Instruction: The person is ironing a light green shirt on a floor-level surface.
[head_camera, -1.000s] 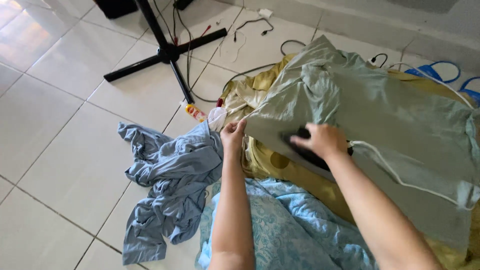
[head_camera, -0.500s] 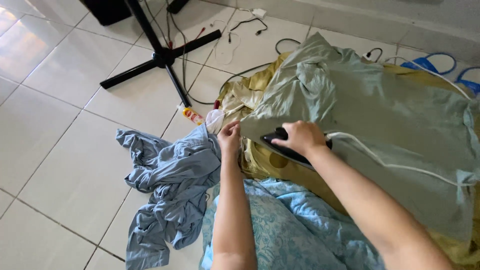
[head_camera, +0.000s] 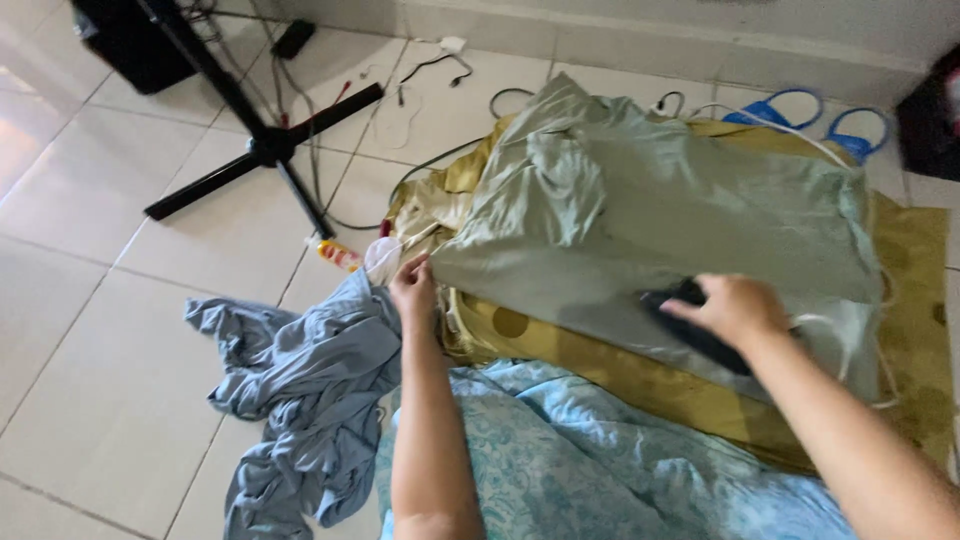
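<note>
Iron (head_camera: 690, 325) now sits further R on the green garment (head_camera: 650, 210) than 0.5 s ago; then it was near the L hem, close to my left hand (head_camera: 412, 288). So the pass is running L→R along the near edge, away from the pinned corner. Judgement: the stretch of cloth betw. the two hands is the part just pressed; rest of the hem to the R not yet covered.

Right hand (head_camera: 735, 308) wrapped over the iron's handle, fingers closed round it, sole flat on the cloth. Left hand pinches the garment's near-L corner, thumb and fingers shut on the fabric, pulling it taut.

Garment: pale green, thin, spread over a yellow cloth (head_camera: 610, 365) w/ darker dots. Near edge looks smooth; upper L part bunched, w/ folds. White cord (head_camera: 835, 330) trails from the iron to the R.

Around: crumpled grey-blue garment (head_camera: 300, 390) on the tiled floor (head_camera: 120, 290) to the L; light blue patterned cloth (head_camera: 580, 460) nearest me. Black stand (head_camera: 262, 150) w/ cables beyond. Small bottle (head_camera: 338, 255) just past the L hand.
</note>
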